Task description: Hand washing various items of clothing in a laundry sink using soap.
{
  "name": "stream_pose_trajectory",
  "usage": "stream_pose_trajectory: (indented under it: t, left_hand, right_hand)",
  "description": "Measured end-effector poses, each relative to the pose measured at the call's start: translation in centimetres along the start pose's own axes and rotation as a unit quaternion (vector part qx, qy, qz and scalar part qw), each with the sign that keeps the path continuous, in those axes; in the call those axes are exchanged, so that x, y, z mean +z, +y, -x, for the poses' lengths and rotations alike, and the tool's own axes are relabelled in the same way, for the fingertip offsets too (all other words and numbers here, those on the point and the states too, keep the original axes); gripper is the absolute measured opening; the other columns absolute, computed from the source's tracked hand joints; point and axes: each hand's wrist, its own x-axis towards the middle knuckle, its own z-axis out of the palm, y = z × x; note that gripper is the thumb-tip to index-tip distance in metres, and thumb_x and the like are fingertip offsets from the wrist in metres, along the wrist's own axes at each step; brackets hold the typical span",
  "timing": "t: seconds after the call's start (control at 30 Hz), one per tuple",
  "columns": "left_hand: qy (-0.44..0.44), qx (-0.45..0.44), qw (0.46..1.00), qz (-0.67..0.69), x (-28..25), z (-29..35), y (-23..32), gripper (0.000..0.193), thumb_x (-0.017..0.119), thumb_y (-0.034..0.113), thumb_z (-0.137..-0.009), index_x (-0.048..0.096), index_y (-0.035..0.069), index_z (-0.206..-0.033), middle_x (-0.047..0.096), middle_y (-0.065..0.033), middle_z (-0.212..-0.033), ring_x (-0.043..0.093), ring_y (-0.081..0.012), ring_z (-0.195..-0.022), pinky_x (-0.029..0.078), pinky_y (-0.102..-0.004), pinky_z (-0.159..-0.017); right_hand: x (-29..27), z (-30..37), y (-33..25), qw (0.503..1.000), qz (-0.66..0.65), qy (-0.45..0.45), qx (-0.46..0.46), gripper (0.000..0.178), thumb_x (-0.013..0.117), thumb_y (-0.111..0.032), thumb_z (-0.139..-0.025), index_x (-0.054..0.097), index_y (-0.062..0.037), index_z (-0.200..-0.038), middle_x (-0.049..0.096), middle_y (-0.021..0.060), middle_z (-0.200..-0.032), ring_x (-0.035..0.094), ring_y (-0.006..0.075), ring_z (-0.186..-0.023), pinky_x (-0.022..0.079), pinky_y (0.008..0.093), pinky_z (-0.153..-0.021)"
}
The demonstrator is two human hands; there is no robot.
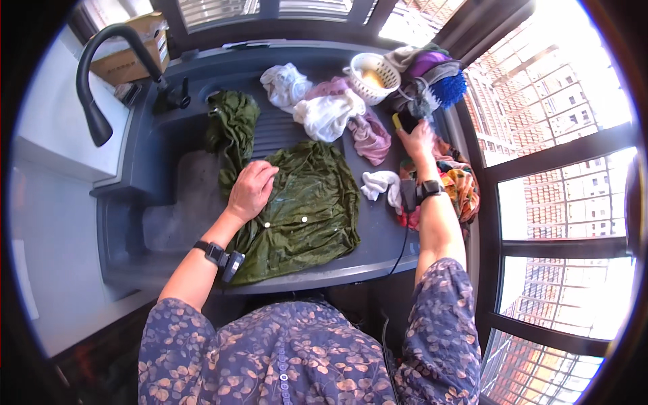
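A wet dark green garment (304,202) with white buttons lies spread on the sink's flat top; one part (235,125) trails toward the basin. My left hand (251,190) rests on its left side, fingers curled together against the cloth. At the far right, my right hand (417,140) is closed about a small black object with a yellow edge (405,123), whose kind I cannot make out. Beside that hand are grey and purple items, a blue shaggy piece (449,89) and an orange patterned cloth (460,185). A small white cloth (379,183) lies left of my right wrist.
White cloths (329,115) and a pink cloth (370,137) lie bunched on the ribbed drainboard. Behind them stands a white perforated basket (372,77) with something yellowish inside. A black faucet (101,128) arches over the grey basin (182,202) at left, near a cardboard box (135,57). Barred windows border the right.
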Motion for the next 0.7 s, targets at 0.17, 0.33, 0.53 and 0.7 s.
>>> stream_pose_trajectory:
  t: [0.17,0.33,0.53,0.7]
  left_hand:
    - [0.047,0.008,0.999,-0.021,0.6,0.5,-1.1,0.025,0.064,-0.005,-0.08,0.065,0.0,-0.104,0.062,-0.0124,-0.099,0.061,-0.0315,-0.097,0.052,-0.04,-0.087]
    - [0.073,0.013,0.996,-0.056,0.9,0.8,-1.8,0.024,0.066,-0.002,-0.077,0.067,0.003,-0.101,0.061,-0.0101,-0.098,0.061,-0.0292,-0.094,0.051,-0.0402,-0.084]
    - [-0.035,-0.009,0.955,-0.295,-2.3,1.4,-0.8,0.019,0.071,0.021,-0.083,0.068,0.014,-0.101,0.06,-0.0019,-0.095,0.057,-0.0227,-0.093,0.042,-0.0395,-0.08]
    - [-0.024,-0.129,0.952,-0.277,-3.8,1.5,-2.6,0.023,0.072,0.027,-0.085,0.067,0.012,-0.101,0.061,-0.0023,-0.094,0.056,-0.0249,-0.098,0.042,-0.0427,-0.082]
  right_hand:
    - [-2.9,-1.9,-2.5,0.977,0.054,-0.206,-0.004,0.084,0.084,-0.052,-0.062,0.067,0.015,-0.11,0.07,0.0268,-0.115,0.07,0.031,-0.107,0.055,0.0378,-0.091]
    - [-6.5,2.0,-4.1,0.975,0.118,-0.187,-0.004,0.08,0.085,-0.052,-0.057,0.069,0.0008,-0.115,0.071,0.019,-0.117,0.07,0.0307,-0.107,0.055,0.0406,-0.091]
    - [-8.6,14.9,-8.3,0.969,-0.063,0.003,-0.239,0.043,0.082,-0.023,-0.075,0.059,0.0003,-0.104,0.069,0.0224,-0.092,0.067,0.0427,-0.089,0.053,0.0496,-0.08]
    - [-2.0,26.8,-11.2,0.891,-0.006,-0.038,-0.452,0.074,0.078,-0.021,-0.077,0.049,-0.0245,-0.145,0.043,0.016,-0.147,0.045,0.0373,-0.132,0.038,0.0521,-0.11]
